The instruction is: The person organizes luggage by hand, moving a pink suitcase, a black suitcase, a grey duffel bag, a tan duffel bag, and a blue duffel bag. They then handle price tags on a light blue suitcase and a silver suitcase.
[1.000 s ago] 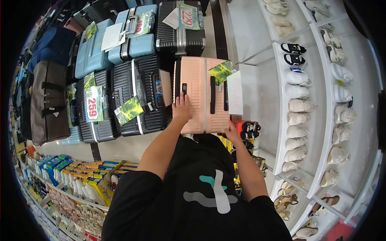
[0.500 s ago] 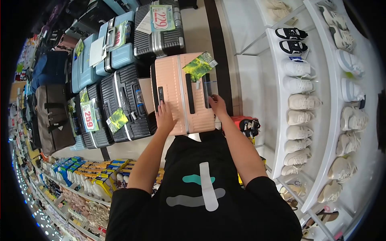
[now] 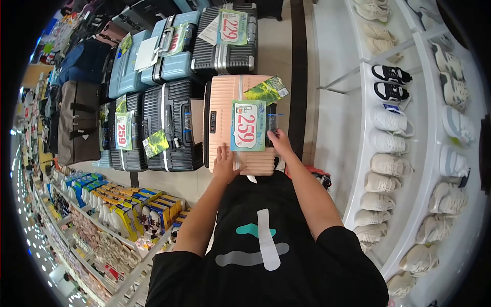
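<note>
In the head view a pink ribbed suitcase point(image 3: 220, 102) stands against my front, its top facing up. A 259 price tag point(image 3: 247, 125) lies across it, and a green-yellow leaflet point(image 3: 267, 89) sits near its far right corner. My left hand point(image 3: 226, 165) rests on the near part of the suitcase, fingers stretched out, holding nothing. At the right edge, beside the price tag and a clear plastic piece point(image 3: 273, 122), my right hand point(image 3: 281, 144) has its fingers drawn together. What they pinch, if anything, is too small to make out.
Black suitcases point(image 3: 192, 123) and light blue ones point(image 3: 176, 66) stand left and beyond. A brown bag point(image 3: 82, 105) is farther left. White shelves point(image 3: 353, 169) with several pairs of shoes point(image 3: 386, 166) run along the right. Boxed goods point(image 3: 125, 215) fill a lower-left rack.
The 259 price tag now lies face up over the suitcase's top, where the black handle showed before. My left hand has shifted nearer to me and right along the suitcase. The camera view has shifted.
</note>
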A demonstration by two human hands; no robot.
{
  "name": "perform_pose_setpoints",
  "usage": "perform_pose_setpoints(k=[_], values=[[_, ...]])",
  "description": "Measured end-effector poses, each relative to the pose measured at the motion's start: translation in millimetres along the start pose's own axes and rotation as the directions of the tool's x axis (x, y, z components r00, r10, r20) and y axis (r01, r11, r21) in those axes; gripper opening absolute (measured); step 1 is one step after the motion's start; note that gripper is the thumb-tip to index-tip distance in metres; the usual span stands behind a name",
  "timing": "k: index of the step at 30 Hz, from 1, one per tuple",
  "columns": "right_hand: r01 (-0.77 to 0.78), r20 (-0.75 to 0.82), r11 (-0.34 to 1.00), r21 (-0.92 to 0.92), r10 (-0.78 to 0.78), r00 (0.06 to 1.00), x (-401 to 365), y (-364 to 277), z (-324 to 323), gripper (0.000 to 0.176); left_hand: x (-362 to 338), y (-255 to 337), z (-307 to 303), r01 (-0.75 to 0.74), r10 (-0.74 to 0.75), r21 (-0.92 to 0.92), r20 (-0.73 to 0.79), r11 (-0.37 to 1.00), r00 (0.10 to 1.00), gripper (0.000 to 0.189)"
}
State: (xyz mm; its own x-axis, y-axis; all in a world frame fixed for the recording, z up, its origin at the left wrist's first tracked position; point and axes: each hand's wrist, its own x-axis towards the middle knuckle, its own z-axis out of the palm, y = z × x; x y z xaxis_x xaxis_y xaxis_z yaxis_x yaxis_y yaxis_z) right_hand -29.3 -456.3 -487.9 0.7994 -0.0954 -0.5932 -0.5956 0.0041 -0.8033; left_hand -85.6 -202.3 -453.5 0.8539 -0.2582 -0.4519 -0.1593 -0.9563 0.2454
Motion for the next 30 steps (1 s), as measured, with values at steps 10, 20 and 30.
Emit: perform_pose_setpoints(k=[10, 20, 30], values=[[0.104, -0.068, 0.988, -0.116, -0.113, 0.991, -12.3, -7.1, -1.4, 0.048, 18.5, 3.1, 22.2, 0.073, -0.056, 0.226, -0.084, 0.971, 0.995, 0.059], [0.007, -0.16, 0.956, -0.293, -0.056, 0.986, -64.7, 58.2, 3.7, 0.045, -8.8, -35.0, -8.2, -0.09, 0.083, -0.067, -0.101, 0.994, 0.991, 0.057], [0.128, 0.043, 0.944, -0.305, -0.12, 0.992, -120.1, 65.2, 68.4, 0.018, -96.6, -121.9, -14.2, 0.122, -0.307, -0.47, -0.339, 0.874, 0.889, 0.039]])
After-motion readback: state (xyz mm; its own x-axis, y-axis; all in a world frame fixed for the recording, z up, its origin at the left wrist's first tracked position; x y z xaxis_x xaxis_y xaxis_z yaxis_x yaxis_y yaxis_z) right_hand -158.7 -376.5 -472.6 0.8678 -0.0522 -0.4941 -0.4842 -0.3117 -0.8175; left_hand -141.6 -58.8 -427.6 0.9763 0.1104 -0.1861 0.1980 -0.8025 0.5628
